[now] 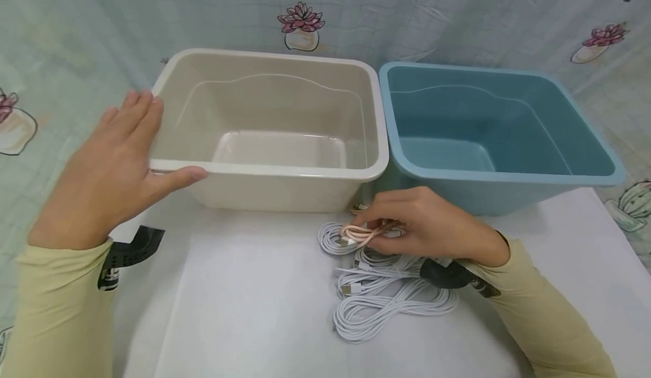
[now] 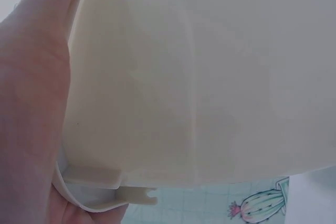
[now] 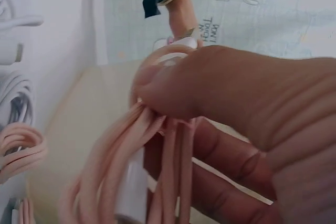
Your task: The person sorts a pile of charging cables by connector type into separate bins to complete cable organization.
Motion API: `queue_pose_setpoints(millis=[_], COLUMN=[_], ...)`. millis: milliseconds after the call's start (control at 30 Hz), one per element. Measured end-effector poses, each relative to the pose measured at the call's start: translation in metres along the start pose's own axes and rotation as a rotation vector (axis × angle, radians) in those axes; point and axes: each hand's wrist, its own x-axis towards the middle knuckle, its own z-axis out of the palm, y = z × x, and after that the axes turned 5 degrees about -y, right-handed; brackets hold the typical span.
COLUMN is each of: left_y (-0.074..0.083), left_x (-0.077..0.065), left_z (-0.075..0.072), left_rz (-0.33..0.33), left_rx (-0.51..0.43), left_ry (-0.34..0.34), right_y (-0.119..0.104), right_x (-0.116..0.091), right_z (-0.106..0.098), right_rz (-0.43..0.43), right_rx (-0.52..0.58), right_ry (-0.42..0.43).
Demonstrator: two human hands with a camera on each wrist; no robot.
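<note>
My left hand (image 1: 114, 163) rests at the near left corner of a cream plastic bin (image 1: 285, 190). Its thumb lies along the front rim and its straight fingers reach over the left side. Between the thumb and fingers of my right hand (image 1: 424, 222) is a coiled pink charging cable (image 3: 105, 166) with a white plug, pinched in front of the gap between the bins. Under and beside that hand lie several coiled white cables (image 1: 391, 304), some with USB plugs showing. Another pink cable (image 3: 21, 148) sits among them in the right wrist view.
A blue bin (image 1: 508, 180) stands right beside the cream one, their rims nearly meeting. Nothing shows inside either bin. Both stand on a white tabletop (image 1: 244, 299), backed by a patterned plastic sheet (image 1: 356, 16) with plant drawings.
</note>
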Motion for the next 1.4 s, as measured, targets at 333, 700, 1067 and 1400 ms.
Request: queue_pose_setpoints(millis=[333, 700, 1067, 1400], left_y=[0.001, 0.003, 0.003, 0.002], left_x=[0.0, 0.0, -0.002, -0.001], left_z=[0.001, 0.001, 0.003, 0.003], left_rz=[-0.003, 0.022, 0.023, 0.016], left_rx=[0.007, -0.001, 0.003, -0.008], left_ry=[0.003, 0.04, 0.029, 0.031], right_y=[-0.012, -0.028, -0.033, -0.04], right_x=[0.01, 0.025, 0.046, 0.066], right_z=[-0.014, -0.043, -0.067, -0.08], right_rz=[-0.063, -0.098, -0.223, -0.225], right_rx=[-0.012, 0.113, 0.134, 0.035], right_ry=[0.047, 0.058, 0.112, 0.131])
